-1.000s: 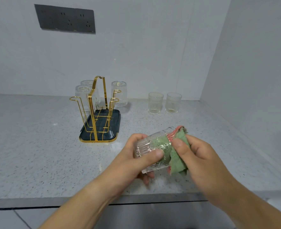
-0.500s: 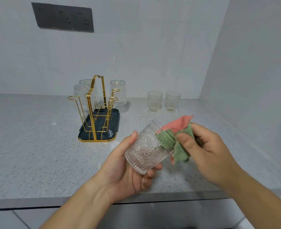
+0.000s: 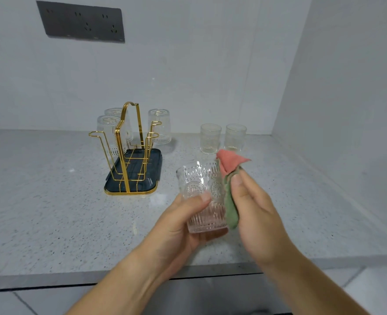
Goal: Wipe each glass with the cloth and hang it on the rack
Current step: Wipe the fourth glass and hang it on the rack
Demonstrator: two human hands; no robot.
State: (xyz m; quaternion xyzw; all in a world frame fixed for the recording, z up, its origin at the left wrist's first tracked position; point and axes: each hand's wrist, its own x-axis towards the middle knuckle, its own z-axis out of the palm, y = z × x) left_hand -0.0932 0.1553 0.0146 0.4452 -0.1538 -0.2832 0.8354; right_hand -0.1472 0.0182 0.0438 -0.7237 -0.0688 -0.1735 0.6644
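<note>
Above grey counter [image 3: 51, 212], left hand [image 3: 179, 226] grips upright glass [image 3: 201, 196]; right hand [image 3: 256, 214] pinches cloth [image 3: 230, 178] against it.

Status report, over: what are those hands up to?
Left hand grips upright clear patterned glass. Right hand presses green-and-pink cloth against its side. Gold wire rack holds three inverted glasses; way there clear.

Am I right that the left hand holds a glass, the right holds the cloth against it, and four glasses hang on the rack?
Nearly: the head view shows three glasses on the rack, not four. The left hand holds a glass, the right hand the cloth against it.
</note>
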